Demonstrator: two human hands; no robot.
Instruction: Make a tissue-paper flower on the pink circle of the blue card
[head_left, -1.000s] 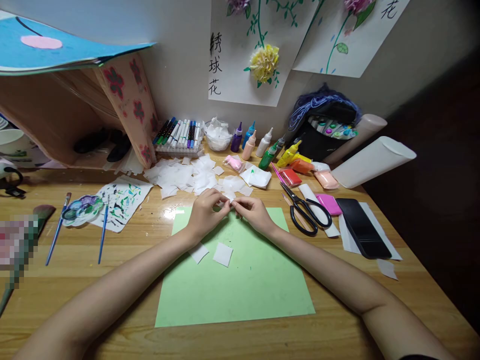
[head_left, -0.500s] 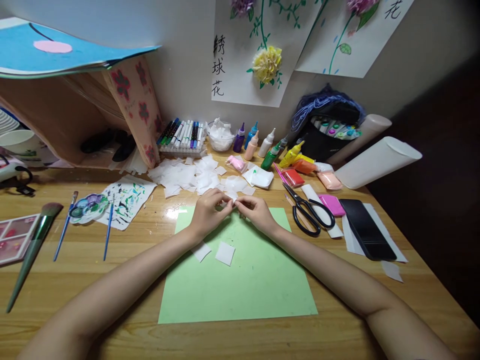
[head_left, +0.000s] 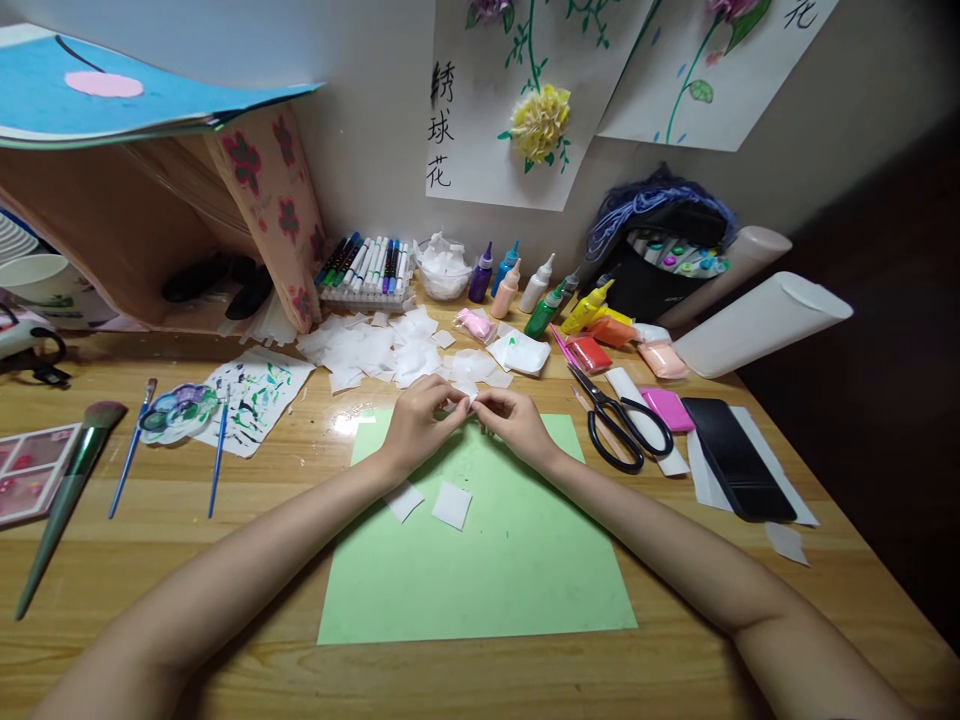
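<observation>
My left hand and my right hand meet over the far edge of a green sheet of paper. Their fingertips pinch a small piece of white tissue paper between them; most of it is hidden by the fingers. Nearer to me on the green sheet lies a white paper square. Another white square pokes out from under my left wrist. Just beyond the hands spreads a loose heap of white tissue pieces.
Black-handled scissors and a phone lie to the right. Paint bottles, a bowl of tissue and markers stand at the back. On the left are paintbrushes, a large brush and a box.
The view has shifted very slightly. Both hands keep the same pinch on the white piece, with hardly any visible movement.
</observation>
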